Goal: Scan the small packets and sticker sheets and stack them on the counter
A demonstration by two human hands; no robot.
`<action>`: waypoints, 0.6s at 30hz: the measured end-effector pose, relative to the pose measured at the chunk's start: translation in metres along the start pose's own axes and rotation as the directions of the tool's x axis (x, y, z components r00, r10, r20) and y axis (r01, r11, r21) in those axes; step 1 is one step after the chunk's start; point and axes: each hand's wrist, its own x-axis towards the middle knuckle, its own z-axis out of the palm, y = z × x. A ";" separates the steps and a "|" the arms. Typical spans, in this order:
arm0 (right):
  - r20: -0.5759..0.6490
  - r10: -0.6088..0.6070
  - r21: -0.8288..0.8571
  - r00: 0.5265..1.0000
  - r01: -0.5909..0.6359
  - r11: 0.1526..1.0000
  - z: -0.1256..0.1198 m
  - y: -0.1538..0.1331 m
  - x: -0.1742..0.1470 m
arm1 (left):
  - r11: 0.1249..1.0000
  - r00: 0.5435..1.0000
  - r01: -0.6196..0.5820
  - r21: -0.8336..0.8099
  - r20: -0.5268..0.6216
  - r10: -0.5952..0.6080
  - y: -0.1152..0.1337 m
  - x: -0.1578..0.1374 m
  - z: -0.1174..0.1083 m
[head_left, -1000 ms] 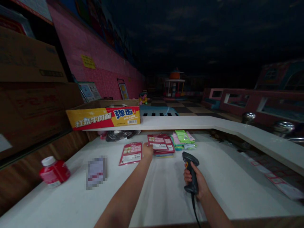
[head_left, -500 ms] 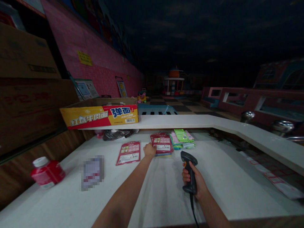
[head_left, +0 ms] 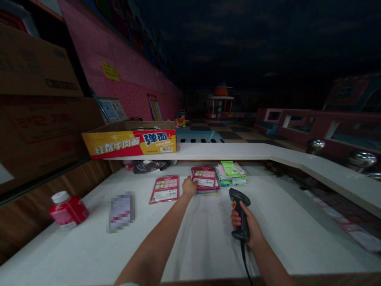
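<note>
My right hand (head_left: 247, 224) is wrapped round the handle of a dark grey barcode scanner (head_left: 239, 212), its head up and its cable trailing towards me. My left hand (head_left: 189, 186) reaches forward, fingers closed at the left edge of a red flat packet (head_left: 204, 176) on top of a small stack; the fingertips are partly hidden. Left of that hand a similar red packet (head_left: 164, 189) lies flat by itself, label side up. Just right of the stack sits a pile of green and pink packets (head_left: 231, 173).
A red bottle with a white cap (head_left: 69, 210) and a blurred-out flat item (head_left: 120, 212) are at the left of the white counter (head_left: 205, 246). A raised ledge (head_left: 226, 151) runs behind, carrying a yellow and red carton (head_left: 131, 143). Brown boxes (head_left: 41, 123) are stacked far left.
The view has shifted slightly, so most things appear a little further right. In the stack, the upper red packets look slightly shifted under my left hand. My right hand still holds the scanner.
</note>
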 end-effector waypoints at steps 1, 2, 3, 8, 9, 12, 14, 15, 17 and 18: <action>0.005 -0.001 -0.002 1.000 0.001 1.000 -0.001 0.000 0.000 | 1.000 1.000 -0.001 -0.003 -0.001 0.001 -0.001 -0.001 0.000; 0.009 -0.001 -0.002 1.000 0.001 1.000 -0.001 0.000 0.000 | 1.000 1.000 -0.002 -0.007 -0.001 0.002 -0.002 -0.001 0.000; 0.011 -0.002 0.002 1.000 0.002 1.000 -0.001 0.000 0.000 | 1.000 1.000 -0.004 -0.011 -0.001 0.004 -0.003 -0.001 0.000; -0.006 0.000 0.026 1.000 0.000 1.000 -0.002 0.001 0.000 | 1.000 1.000 -0.013 -0.015 -0.011 0.013 -0.005 -0.002 0.000; -0.011 -0.001 0.028 1.000 0.001 1.000 -0.001 0.001 0.000 | 1.000 1.000 -0.015 -0.013 -0.013 0.015 -0.005 -0.002 0.000; -0.015 0.006 0.035 1.000 -0.005 0.999 0.000 0.001 -0.001 | 0.999 0.999 -0.035 -0.014 -0.012 0.035 -0.004 -0.005 0.000; -0.014 0.006 0.036 1.000 -0.005 0.999 0.001 0.000 -0.001 | 0.998 0.998 -0.054 -0.019 -0.020 0.054 -0.004 -0.010 0.000; -0.014 0.004 0.035 1.000 -0.003 0.999 0.002 0.000 -0.002 | 0.998 0.998 -0.062 -0.018 -0.025 0.062 -0.003 -0.013 0.000; -0.013 -0.001 0.032 1.000 0.001 0.999 0.002 0.000 -0.002 | 0.998 0.997 -0.069 -0.003 -0.036 0.069 -0.001 -0.022 -0.001; -0.011 -0.002 0.030 1.000 0.003 1.000 0.002 0.000 -0.003 | 0.998 0.997 -0.068 0.012 -0.039 0.069 0.000 -0.027 -0.002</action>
